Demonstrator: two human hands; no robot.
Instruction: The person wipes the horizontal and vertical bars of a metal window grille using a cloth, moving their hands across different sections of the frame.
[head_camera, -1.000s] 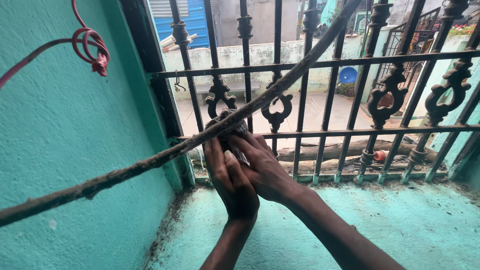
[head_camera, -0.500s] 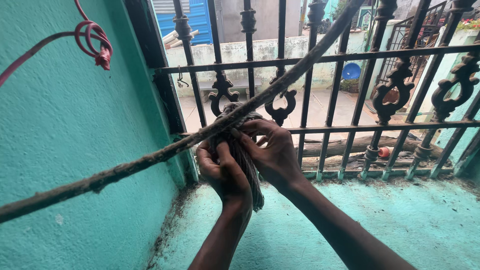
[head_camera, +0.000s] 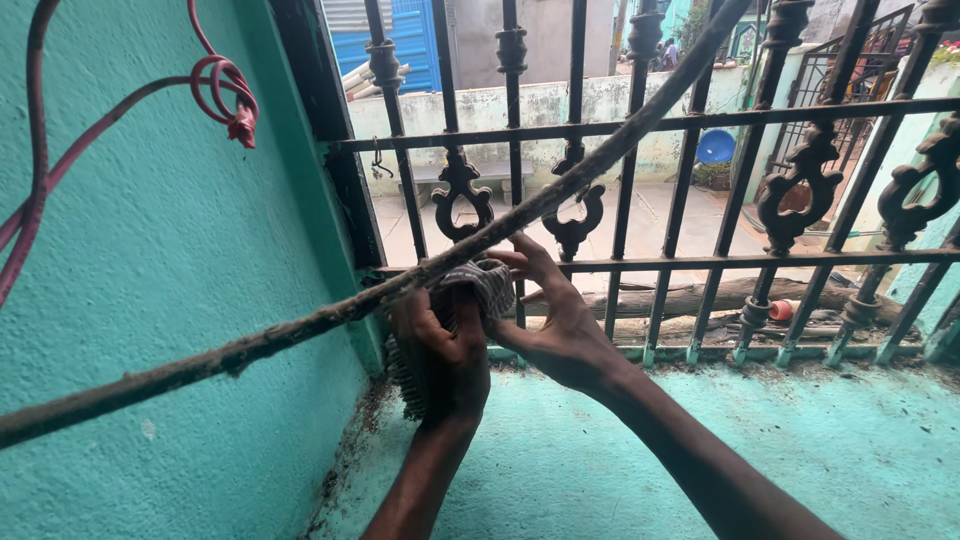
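A long dirty rod (head_camera: 300, 328) runs slantwise from lower left to upper right across the view. A grey checked cloth (head_camera: 487, 285) is wrapped around it near the middle. My left hand (head_camera: 440, 355) grips the cloth from below, with a hanging end of it behind the wrist. My right hand (head_camera: 555, 320) holds the cloth's right side, fingers spread over the rod. Both hands are in front of a black iron grille (head_camera: 640, 180).
A turquoise wall (head_camera: 150, 260) stands close on the left, with a red cable (head_camera: 225, 90) looped on it. The turquoise floor (head_camera: 800, 440) has dirt along the grille's foot. Beyond the bars lie a log (head_camera: 690, 297), a yard and a blue tub (head_camera: 716, 146).
Both hands and the cloth have slid down-left along the rod. The cloth, earlier hanging long between the hands, is now bunched around the rod in the left hand.
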